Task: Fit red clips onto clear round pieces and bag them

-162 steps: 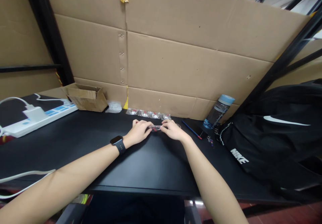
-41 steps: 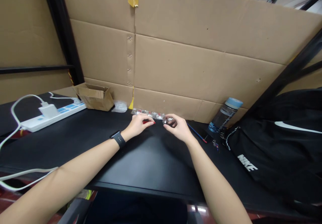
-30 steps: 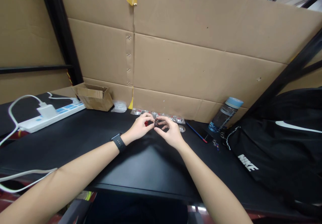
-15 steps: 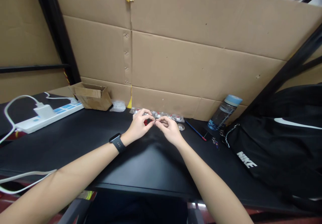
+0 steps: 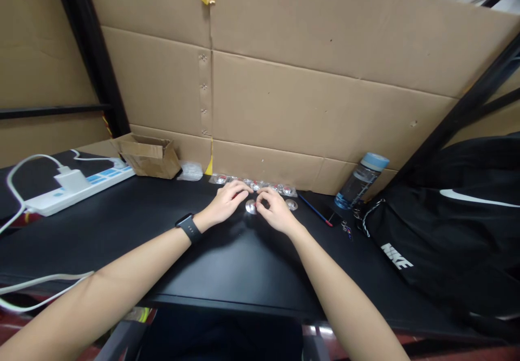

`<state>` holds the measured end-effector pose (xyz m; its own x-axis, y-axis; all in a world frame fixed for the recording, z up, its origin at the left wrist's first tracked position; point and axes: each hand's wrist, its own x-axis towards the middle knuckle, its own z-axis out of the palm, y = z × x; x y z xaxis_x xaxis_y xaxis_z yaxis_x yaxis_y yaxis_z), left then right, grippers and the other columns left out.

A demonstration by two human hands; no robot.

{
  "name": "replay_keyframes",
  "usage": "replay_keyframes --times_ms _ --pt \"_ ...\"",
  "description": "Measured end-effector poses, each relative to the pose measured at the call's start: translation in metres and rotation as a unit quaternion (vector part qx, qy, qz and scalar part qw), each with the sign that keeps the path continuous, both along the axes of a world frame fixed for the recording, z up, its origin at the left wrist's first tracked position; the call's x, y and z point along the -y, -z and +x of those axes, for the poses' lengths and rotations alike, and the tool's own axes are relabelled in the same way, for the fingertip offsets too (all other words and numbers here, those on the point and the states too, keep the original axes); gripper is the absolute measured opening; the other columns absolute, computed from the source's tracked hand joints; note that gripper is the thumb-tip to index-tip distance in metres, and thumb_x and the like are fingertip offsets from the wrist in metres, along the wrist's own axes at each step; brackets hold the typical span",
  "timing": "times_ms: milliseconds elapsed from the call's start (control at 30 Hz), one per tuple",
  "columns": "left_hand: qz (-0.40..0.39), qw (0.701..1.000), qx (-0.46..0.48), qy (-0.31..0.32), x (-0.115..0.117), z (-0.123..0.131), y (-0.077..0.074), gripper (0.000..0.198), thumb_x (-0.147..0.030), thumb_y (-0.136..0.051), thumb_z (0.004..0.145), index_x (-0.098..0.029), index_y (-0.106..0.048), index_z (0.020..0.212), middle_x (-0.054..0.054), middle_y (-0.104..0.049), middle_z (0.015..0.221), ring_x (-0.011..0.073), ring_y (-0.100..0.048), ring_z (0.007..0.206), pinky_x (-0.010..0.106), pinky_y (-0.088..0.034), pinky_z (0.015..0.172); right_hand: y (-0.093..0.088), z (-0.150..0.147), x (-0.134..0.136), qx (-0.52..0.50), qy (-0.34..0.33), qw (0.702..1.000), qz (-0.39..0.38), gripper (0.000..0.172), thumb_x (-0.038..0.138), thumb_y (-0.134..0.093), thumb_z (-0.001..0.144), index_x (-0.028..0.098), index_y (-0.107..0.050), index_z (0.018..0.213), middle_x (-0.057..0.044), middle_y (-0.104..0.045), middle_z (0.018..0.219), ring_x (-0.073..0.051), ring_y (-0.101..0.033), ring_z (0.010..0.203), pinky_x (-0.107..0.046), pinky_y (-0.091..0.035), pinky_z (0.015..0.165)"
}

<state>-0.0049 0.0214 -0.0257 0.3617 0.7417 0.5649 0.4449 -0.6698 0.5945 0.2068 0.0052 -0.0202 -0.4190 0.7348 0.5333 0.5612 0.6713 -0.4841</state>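
Note:
A small round silver disc (image 5: 250, 207) with a touch of red at its right edge shows between my two hands. The thumb and index finger of my right hand (image 5: 278, 210) curl together at that edge and appear to pinch it. My left hand (image 5: 227, 201), wearing a dark watch (image 5: 188, 228), hovers to the left with its fingers stretched forward, apart from the disc. Something red peeks out by its fingers, too small to name. Behind the hands lies a row of clear plastic packets (image 5: 287, 190) with round silver and red pieces, partly hidden by the fingers.
Right of my right hand lies another round clear piece (image 5: 291, 204), then a blue pencil-like stick (image 5: 314, 209), a key ring (image 5: 346, 230), a water bottle (image 5: 359, 183) and a black backpack (image 5: 447, 253). Leftward are a plastic bag (image 5: 190, 171), a cardboard box (image 5: 152, 161) and a power strip (image 5: 81, 192).
My hands were pinched together on a thin edge-on piece. They have parted slightly; my left fingers have let go, and the silver disc now shows its face beside my right fingers.

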Motion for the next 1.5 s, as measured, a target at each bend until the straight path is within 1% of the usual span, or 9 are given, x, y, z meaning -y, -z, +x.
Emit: replay_keyframes --times_ms 67,233,467,633,800,900,1033,1167,1500 --pt "-0.025 0.998 -0.037 0.032 -0.002 0.001 0.004 0.027 -0.039 -0.051 0.097 -0.028 -0.074 0.102 0.003 -0.067 0.121 0.0226 -0.059 0.116 0.038 -0.042 0.106 -0.001 0.002 0.000 0.013 -0.002 1.000 -0.010 0.006 0.021 -0.059 0.088 0.021 -0.063 0.083 -0.008 -0.060 0.118 -0.023 -0.055 0.114 -0.041 -0.040 0.103" --pt "-0.006 0.989 -0.148 0.021 0.002 0.005 0.015 0.024 -0.048 -0.064 0.087 -0.033 -0.074 0.103 0.003 -0.064 0.129 0.0299 -0.051 0.124 0.049 -0.039 0.104 -0.005 0.005 0.001 0.020 -0.007 0.999 -0.036 0.010 0.016 -0.058 0.086 0.021 -0.063 0.079 -0.008 -0.059 0.120 -0.023 -0.055 0.115 -0.041 -0.040 0.103" --pt "0.041 0.980 -0.196 0.003 -0.014 -0.018 0.016 0.024 -0.042 -0.068 0.085 -0.032 -0.073 0.106 0.005 -0.068 0.115 0.0298 -0.052 0.118 0.045 -0.036 0.100 -0.003 0.013 -0.002 0.119 -0.014 0.992 -0.043 0.009 0.017 -0.064 0.083 0.020 -0.064 0.075 -0.007 -0.062 0.115 -0.024 -0.056 0.112 -0.040 -0.042 0.101" --pt "0.031 0.975 -0.215 -0.044 -0.035 -0.040 0.020 0.014 -0.036 -0.074 0.076 -0.029 -0.076 0.089 0.005 -0.067 0.101 0.0295 -0.055 0.107 0.043 -0.037 0.096 -0.005 0.037 -0.013 0.185 0.091 0.977 -0.060 0.012 0.031 -0.062 0.089 0.021 -0.068 0.088 -0.008 -0.067 0.102 -0.024 -0.061 0.100 -0.036 -0.046 0.090" --pt "0.029 0.972 -0.228 -0.045 -0.039 -0.043 0.025 0.007 -0.032 -0.070 0.081 -0.029 -0.076 0.081 0.005 -0.067 0.100 0.0290 -0.054 0.104 0.043 -0.037 0.092 0.002 0.081 -0.031 0.268 0.203 0.935 -0.114 0.039 0.027 -0.072 0.078 0.022 -0.066 0.116 -0.013 -0.064 0.122 -0.029 -0.062 0.105 -0.036 -0.047 0.086" --pt "0.039 0.974 -0.221 -0.042 -0.038 -0.041 0.025 0.007 -0.031 -0.069 0.081 -0.028 -0.075 0.083 0.005 -0.067 0.101 0.0290 -0.054 0.105 0.042 -0.038 0.092 0.008 0.099 -0.041 0.260 0.193 0.937 -0.130 0.032 0.018 -0.067 0.079 0.021 -0.069 0.110 -0.011 -0.068 0.114 -0.025 -0.065 0.099 -0.030 -0.047 0.084" --pt "0.060 0.968 -0.233 -0.069 -0.035 -0.041 0.023 0.017 -0.032 -0.069 0.082 -0.029 -0.074 0.097 0.007 -0.067 0.105 0.0305 -0.051 0.109 0.042 -0.037 0.092 0.013 0.108 -0.048 0.228 0.215 0.942 -0.121 0.038 0.025 -0.071 0.078 0.020 -0.068 0.116 -0.012 -0.069 0.113 -0.025 -0.066 0.100 -0.030 -0.047 0.085" --pt "0.058 0.958 -0.269 -0.085 -0.033 -0.040 0.022 0.013 -0.031 -0.064 0.086 -0.028 -0.075 0.091 0.006 -0.068 0.104 0.0292 -0.051 0.107 0.041 -0.036 0.090 0.014 0.112 -0.050 0.200 0.217 0.944 -0.147 0.023 0.025 -0.070 0.079 0.023 -0.072 0.101 -0.006 -0.073 0.099 -0.020 -0.068 0.089 -0.027 -0.047 0.079" --pt "0.110 0.951 -0.271 -0.104 -0.028 -0.031 0.023 0.014 -0.028 -0.060 0.091 -0.025 -0.072 0.085 0.005 -0.069 0.096 0.0267 -0.054 0.101 0.039 -0.033 0.082 -0.004 0.099 -0.034 0.160 0.270 0.943 -0.108 0.025 0.029 -0.073 0.074 0.027 -0.073 0.099 -0.004 -0.075 0.093 -0.021 -0.068 0.082 -0.026 -0.046 0.070"
